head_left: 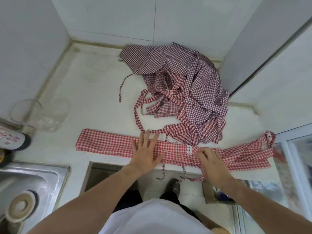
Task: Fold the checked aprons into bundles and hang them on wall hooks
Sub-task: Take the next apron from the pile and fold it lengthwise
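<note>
Pressed flat along the front edge of a white counter (94, 98): a red-checked apron (108, 142) folded into a long strip, left hand (146, 152) and right hand (211, 163) spread on it. Behind, a tangled heap of checked aprons (182, 88); at left, a steel sink (30, 176).

A white countertop (94, 92) is carrying a red-checked apron folded into a long strip (108, 142), lying along its near edge. A tangled heap of checked aprons (182, 92) is sitting at the far right. A clear glass jar (38, 115) is lying on its side at the left edge.
</note>
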`<state>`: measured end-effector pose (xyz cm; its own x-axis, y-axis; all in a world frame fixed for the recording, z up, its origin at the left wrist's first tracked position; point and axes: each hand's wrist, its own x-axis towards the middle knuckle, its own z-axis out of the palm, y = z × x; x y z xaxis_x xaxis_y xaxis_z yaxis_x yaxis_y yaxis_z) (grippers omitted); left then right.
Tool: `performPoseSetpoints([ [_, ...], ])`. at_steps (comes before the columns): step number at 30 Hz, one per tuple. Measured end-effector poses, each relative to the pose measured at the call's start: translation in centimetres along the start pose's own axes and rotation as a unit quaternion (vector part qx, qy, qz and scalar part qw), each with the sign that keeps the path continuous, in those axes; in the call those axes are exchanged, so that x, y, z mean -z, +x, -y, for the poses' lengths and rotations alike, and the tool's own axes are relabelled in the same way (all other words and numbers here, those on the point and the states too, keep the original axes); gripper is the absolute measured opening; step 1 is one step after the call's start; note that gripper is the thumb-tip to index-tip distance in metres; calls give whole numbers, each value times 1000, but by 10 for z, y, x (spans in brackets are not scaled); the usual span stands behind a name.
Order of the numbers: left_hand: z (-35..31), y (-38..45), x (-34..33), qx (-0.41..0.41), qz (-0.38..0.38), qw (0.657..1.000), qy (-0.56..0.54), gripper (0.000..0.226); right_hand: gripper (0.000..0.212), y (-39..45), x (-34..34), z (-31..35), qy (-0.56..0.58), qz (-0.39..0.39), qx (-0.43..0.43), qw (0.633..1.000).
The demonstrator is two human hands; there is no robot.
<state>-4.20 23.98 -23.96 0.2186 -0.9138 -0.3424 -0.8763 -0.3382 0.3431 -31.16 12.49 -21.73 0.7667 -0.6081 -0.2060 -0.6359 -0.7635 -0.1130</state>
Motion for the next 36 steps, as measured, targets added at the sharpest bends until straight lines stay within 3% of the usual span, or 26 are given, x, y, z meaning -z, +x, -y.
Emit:
performPoseSetpoints([
  [4, 3, 1, -20, 23, 66, 995, 78, 78, 28, 3, 18, -10, -26, 35, -53, 998],
  [7, 7, 3, -19, 28, 72, 993, 95, 76, 39, -5, 23, -20, -27, -18, 12, 999],
  [10, 15, 7, -13, 57, 56, 992, 95, 75, 17, -14, 14, -17, -74, -39, 100, 991],
  [14, 33, 14, -1, 125, 49, 988, 72, 80, 35, -18, -8, -10, -44, 55, 45, 997],
  [18, 54, 11, 4, 145, 46, 986, 75, 84, 36, -12, -8, 2, 21, 102, 22, 994],
  [24, 75, 7, 10, 206, 48, 974, 82, 91, 42, -1, -9, 21, 24, 103, 20, 994],
  [27, 57, 9, 21, 255, -18, 964, 72, 84, 47, 18, -12, 30, 35, 86, 10, 996],
  [29, 27, 14, 26, 204, -85, 971, 88, 70, 57, 29, -16, 40, 45, 59, 1, 997],
  [32, -31, 23, 18, 6, -138, 989, 46, 56, 61, 38, -27, 57, 70, 5, 6, 998],
  [34, -62, 31, 5, -91, -115, 989, 34, 56, 69, 43, -33, 59, 107, 9, 24, 994],
  [36, -74, 34, -8, -110, -55, 992, 29, 64, 69, 42, -31, 51, 144, 19, 48, 988],
])
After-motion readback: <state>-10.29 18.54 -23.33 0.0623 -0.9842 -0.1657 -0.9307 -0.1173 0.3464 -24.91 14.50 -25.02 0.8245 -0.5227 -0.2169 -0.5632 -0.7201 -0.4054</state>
